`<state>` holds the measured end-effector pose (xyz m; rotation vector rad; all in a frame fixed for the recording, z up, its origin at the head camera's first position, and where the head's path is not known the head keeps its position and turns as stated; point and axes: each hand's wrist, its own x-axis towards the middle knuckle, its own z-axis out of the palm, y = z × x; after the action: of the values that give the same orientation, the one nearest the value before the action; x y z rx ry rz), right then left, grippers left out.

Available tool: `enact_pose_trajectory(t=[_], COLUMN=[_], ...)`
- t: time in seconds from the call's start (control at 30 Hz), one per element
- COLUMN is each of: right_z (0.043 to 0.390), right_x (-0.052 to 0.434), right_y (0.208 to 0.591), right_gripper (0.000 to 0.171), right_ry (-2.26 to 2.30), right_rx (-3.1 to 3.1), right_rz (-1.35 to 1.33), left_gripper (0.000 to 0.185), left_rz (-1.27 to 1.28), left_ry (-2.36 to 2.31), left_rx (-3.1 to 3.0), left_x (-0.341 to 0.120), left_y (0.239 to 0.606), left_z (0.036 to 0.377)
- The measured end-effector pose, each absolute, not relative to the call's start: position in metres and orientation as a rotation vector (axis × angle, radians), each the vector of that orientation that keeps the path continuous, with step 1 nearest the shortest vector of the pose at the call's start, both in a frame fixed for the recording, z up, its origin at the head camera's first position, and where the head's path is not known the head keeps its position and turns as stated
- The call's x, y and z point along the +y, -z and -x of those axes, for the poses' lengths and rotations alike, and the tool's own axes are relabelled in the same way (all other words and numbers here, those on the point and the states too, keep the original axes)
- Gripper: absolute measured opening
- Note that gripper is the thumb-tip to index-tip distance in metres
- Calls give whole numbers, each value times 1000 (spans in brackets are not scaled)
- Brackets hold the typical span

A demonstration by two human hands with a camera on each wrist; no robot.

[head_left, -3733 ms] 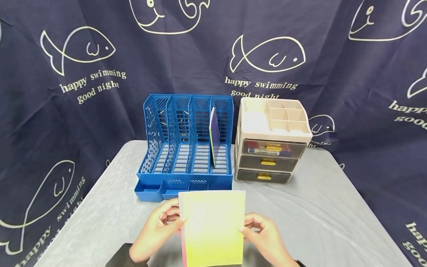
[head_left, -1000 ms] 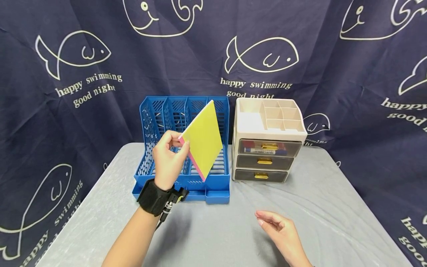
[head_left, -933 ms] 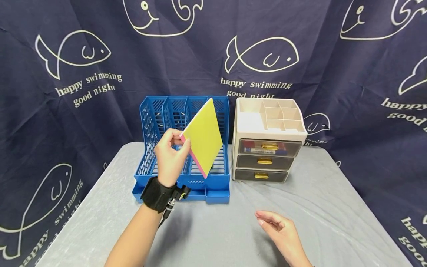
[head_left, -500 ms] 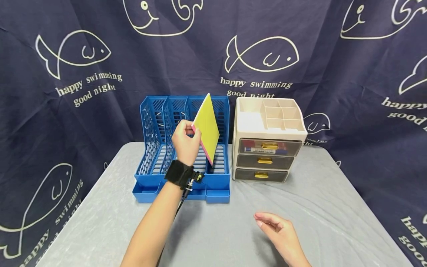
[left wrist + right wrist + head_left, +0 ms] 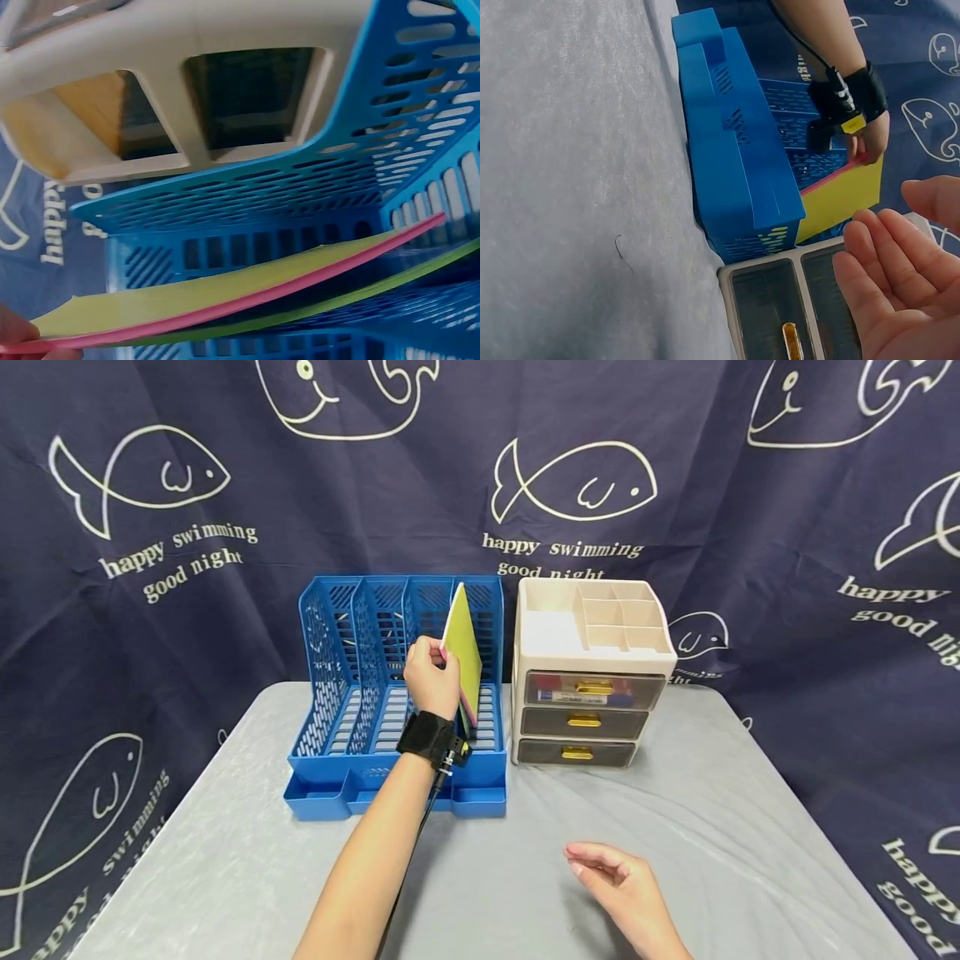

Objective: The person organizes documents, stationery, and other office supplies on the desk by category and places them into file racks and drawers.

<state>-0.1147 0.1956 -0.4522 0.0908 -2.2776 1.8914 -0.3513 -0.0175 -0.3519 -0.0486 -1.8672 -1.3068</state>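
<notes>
My left hand (image 5: 432, 677) pinches a thin yellow notebook (image 5: 463, 647) with a pink spine by its near edge. The notebook stands upright in the rightmost compartment of a blue file rack (image 5: 318, 767). In the left wrist view, a second notebook (image 5: 375, 289) with a green edge and dark cover stands right beside the yellow one, partly hidden by it. Low over the front right of the table, my right hand (image 5: 626, 889) holds nothing, its fingers loosely bent; the right wrist view shows its palm.
Right of the rack stands a cream drawer unit (image 5: 525, 656) with several top compartments; its top drawer (image 5: 592, 691) contains markers. The rack's other upright slots lie to the left, above a front tray (image 5: 480, 802). A dark fish-patterned curtain (image 5: 420, 502) hangs behind the grey-covered table (image 5: 510, 893).
Earlier both hands held the yellow notebook in front of the rack. The left hand has carried it forward and right, then lowered it into the rightmost compartment. The right hand let go and stays nearly still.
</notes>
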Motion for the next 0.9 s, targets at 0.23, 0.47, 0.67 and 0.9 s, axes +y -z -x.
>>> enact_pose_trajectory(t=[0.23,0.47,0.67,0.9], right_z=[114,113,113,114], right_x=[200,203,203,204], right_y=[453,452,453,454], right_gripper=[19,18,18,18], right_ry=[-1902,-1907,-1914,-1903], right_rx=[-2269,-2270,-2281,-2288], right_rz=[-93,-50,-21,6], left_gripper=[8,8,10,13], left_rz=[-32,-106,-142,-185], left_ry=[1299,1328,1370,1413], left_rx=[-1888,-1911,-1914,-1934], left_x=[-13,-8,-7,-4], left_y=[362,370,370,372], left_z=[360,366,367,366])
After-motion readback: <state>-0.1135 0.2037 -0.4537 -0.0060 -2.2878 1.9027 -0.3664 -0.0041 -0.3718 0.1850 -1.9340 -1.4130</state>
